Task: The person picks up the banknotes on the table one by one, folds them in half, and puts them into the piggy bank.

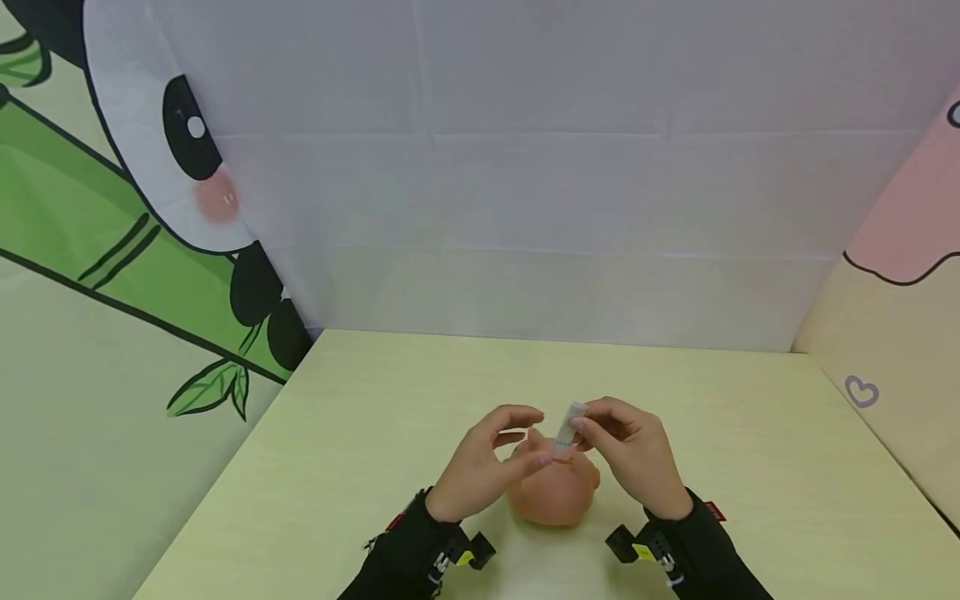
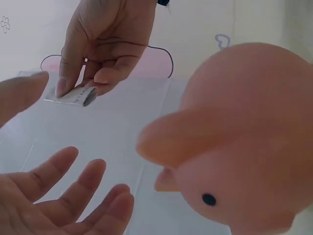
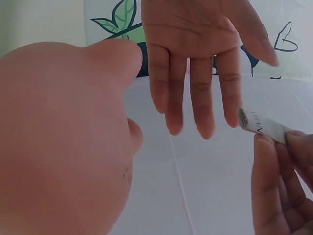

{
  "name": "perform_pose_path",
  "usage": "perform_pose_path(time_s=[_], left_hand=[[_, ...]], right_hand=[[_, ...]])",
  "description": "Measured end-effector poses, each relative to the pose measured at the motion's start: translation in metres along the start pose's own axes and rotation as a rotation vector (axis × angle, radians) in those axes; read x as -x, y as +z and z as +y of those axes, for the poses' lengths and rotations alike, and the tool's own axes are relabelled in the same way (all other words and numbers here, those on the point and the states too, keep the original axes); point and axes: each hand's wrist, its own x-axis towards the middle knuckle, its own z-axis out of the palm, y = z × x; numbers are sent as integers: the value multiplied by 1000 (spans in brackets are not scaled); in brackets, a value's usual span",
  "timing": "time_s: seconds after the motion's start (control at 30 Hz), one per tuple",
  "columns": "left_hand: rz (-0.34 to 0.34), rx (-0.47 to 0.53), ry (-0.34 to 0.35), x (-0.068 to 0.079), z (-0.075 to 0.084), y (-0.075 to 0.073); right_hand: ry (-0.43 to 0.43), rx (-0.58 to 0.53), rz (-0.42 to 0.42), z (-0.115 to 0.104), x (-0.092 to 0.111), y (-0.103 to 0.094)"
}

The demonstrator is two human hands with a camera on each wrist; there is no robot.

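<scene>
A pink pig-shaped bank (image 1: pixel 557 497) (image 2: pixel 254 98) stands on the table between both forearms, its ears and one black eye plain in the left wrist view. My right hand (image 1: pixel 637 454) pinches a small folded paper, which looks like a banknote (image 1: pixel 567 427) (image 3: pixel 264 126), between thumb and fingers. In the head view the paper tilts over the top of the bank. My left hand (image 1: pixel 491 467) (image 3: pixel 193 44) is beside the bank's left side, fingers spread and holding nothing. Its thumb is close to the paper's lower end; whether they touch, I cannot tell. Any slot in the bank is hard to make out.
The pale yellow table (image 1: pixel 405 379) extends around the bank. A white backdrop (image 1: pixel 525 192) rises at its far edge, with a cartoon panel (image 1: pixel 97 208) on the left and a pink and cream one (image 1: pixel 892 325) on the right.
</scene>
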Motion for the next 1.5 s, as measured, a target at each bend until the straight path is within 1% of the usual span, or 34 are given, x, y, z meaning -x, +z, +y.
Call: perform_pose_path(time_s=[0.07, 0.17, 0.27, 0.33, 0.43, 0.57, 0.67, 0.77, 1.0, 1.07, 1.3, 1.5], left_hand=[[-23, -44, -28, 2, -3, -2], [-76, -102, -49, 5, -10, -3], [-138, -117, -82, 7, -19, -4], [-168, -121, -102, 7, -24, -2], [-190, -116, -144, 8, -32, 1], [-192, -117, -191, 9, -40, 5], [-181, -116, -204, 11, -43, 7], [-174, -107, -191, 11, -46, 7], [-203, -70, -108, 13, -50, 6], [-196, -74, -108, 13, -50, 7], [-168, -124, -155, 12, -52, 9], [-157, -145, -157, 8, -53, 11]], right_hand=[[8, 25, 18, 2, 0, -3], [-5, 27, 28, 4, 1, -6], [-22, 19, 25, 7, 1, -8], [-36, 26, 13, 9, 2, -9], [-51, 40, -15, 13, 4, -9], [-69, 67, -49, 19, 8, -8], [-87, 93, -61, 22, 11, -6], [-109, 132, -72, 24, 15, -3], [-153, 239, -56, 26, 22, 6], [-171, 259, -53, 27, 21, 7], [-241, 299, -40, 35, 19, 7], [-260, 298, -46, 38, 17, 7]])
